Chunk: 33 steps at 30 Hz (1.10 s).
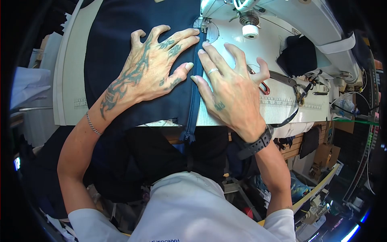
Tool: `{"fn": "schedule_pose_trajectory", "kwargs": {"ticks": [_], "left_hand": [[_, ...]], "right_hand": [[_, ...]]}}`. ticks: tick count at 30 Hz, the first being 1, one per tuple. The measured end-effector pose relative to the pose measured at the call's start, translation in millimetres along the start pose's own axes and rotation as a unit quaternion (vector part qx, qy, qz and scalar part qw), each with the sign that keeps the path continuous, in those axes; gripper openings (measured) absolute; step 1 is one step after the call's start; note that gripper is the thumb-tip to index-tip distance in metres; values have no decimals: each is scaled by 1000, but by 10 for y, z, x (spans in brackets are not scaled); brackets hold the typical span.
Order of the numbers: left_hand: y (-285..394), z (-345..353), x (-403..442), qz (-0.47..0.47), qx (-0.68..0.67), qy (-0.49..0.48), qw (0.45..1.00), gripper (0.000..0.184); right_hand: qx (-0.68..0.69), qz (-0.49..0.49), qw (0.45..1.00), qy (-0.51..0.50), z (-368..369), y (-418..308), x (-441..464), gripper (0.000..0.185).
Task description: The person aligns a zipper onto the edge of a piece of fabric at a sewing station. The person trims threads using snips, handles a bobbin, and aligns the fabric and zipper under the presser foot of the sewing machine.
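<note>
A dark navy fabric panel (109,52) lies flat on the sewing table (282,107). Along its right edge runs a navy zipper (195,90), its slider and tail hanging past the table's front edge. My left hand (155,66) rests on the fabric with fingers spread, the fingertips close to the zipper near the presser foot (204,25). On the zipper's other side my right hand (234,82) lies with fingers spread, index fingertip and thumb at the tape's edge. The zipper's upper end passes under the presser foot.
The sewing machine arm (318,24) spans the upper right, with a white knob (250,32) below it. Right of my hand lie scissors with red-lined handles (264,88), a dark cloth bundle (297,55) and a black strap (291,117). Ruler markings (290,101) cross the table.
</note>
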State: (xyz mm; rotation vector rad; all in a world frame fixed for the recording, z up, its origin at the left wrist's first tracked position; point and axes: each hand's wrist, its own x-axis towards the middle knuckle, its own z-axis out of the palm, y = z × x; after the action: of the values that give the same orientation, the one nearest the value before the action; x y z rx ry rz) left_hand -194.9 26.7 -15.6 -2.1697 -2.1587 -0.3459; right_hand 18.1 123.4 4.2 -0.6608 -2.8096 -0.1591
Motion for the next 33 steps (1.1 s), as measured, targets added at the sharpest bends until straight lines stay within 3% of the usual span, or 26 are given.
{"fn": "schedule_pose_trajectory", "kwargs": {"ticks": [7, 25, 33], "left_hand": [[73, -15, 25, 1, 18, 38, 999, 57], [50, -62, 105, 7, 19, 27, 999, 57], [-18, 57, 103, 21, 0, 50, 999, 54]], "right_hand": [[6, 6, 1000, 1, -36, -13, -4, 51], [36, 14, 999, -17, -33, 43, 53, 50], [167, 28, 985, 15, -257, -109, -510, 53]]}}
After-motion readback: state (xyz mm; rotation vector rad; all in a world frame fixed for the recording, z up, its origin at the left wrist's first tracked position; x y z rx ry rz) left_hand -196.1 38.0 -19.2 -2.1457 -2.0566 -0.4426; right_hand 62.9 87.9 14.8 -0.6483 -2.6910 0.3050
